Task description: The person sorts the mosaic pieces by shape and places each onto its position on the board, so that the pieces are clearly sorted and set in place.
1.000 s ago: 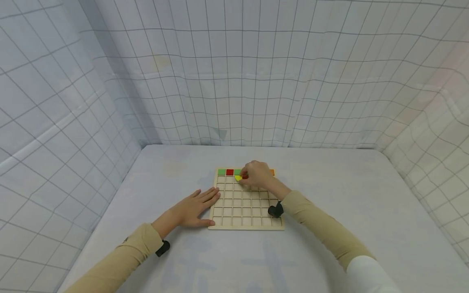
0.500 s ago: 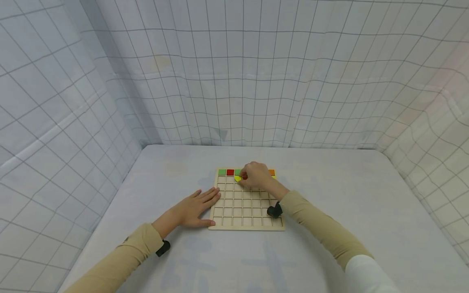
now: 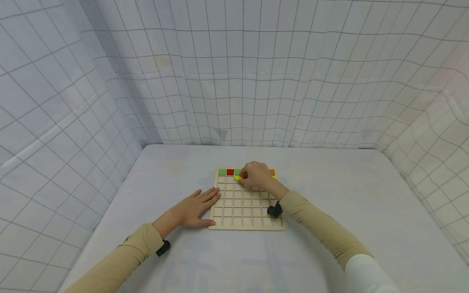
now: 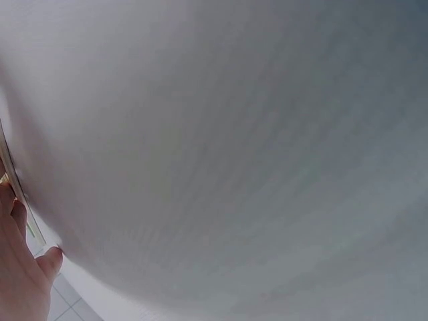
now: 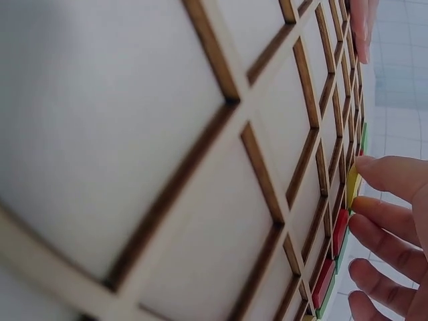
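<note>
A pale wooden grid board [image 3: 237,213] lies on the white table. My right hand [image 3: 256,176] is over its far rows, and in the right wrist view the thumb and index finger pinch a yellow tile [image 5: 352,184] at the edge of a square. Whether that tile lies fully flat in its square cannot be told. Red tiles [image 5: 340,231] stand in squares close to the other fingers. My left hand [image 3: 196,208] lies with spread, straight fingers on the board's left edge, the thumb near the front corner.
Along the board's far row sit a green tile [image 3: 222,172], a red tile [image 3: 230,172] and an orange tile [image 3: 272,172], with others partly hidden by the right hand. Grid-patterned white sheets [image 3: 256,81] hang behind and at both sides of the table [image 3: 337,183].
My right wrist and forearm have shifted very slightly left. The right hand keeps its pinch on the yellow tile, and the left hand has stayed in place.
</note>
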The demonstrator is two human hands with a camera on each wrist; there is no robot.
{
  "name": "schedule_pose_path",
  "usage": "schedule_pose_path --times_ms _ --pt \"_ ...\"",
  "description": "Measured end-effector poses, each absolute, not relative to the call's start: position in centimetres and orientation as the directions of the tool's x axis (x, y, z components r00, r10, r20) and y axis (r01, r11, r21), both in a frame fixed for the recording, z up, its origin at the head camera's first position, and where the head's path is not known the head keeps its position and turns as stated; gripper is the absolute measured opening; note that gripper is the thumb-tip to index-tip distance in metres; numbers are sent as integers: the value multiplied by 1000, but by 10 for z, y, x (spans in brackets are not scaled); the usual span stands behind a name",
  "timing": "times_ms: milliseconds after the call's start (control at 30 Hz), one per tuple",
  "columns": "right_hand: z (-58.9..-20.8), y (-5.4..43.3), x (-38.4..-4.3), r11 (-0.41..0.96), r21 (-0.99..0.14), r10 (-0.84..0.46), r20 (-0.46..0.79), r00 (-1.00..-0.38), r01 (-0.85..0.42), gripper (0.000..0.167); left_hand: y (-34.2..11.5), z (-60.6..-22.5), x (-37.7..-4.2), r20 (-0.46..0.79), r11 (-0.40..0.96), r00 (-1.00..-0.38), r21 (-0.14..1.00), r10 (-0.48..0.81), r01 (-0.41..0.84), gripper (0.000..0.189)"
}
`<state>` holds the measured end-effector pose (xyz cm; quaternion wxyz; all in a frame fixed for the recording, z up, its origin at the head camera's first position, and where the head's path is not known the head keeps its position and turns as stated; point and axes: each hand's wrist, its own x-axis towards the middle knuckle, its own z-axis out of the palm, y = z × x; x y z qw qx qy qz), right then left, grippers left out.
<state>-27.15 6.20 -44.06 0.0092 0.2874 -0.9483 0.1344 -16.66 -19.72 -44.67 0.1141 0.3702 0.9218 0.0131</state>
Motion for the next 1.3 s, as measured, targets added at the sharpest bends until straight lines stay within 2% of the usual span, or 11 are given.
schedule_pose_path --times_ms 233,800,1133,1300 --pt "-441 62 -272 783 -269 -551 118 -826 -560 20 -197 -445 -166 -201 726 -700 111 685 679 89" --pt "-439 63 -270 798 -275 -528 113 -842 -537 23 -196 -443 -165 -202 730 -704 123 681 672 88" --pt "-438 76 -268 790 -270 -522 173 -835 -550 19 -196 -444 -166 -207 732 -705 113 678 671 88" --pt "-437 87 -265 795 -258 -516 186 -836 -549 23 -196 -443 -166 -208 731 -703 120 680 672 88"
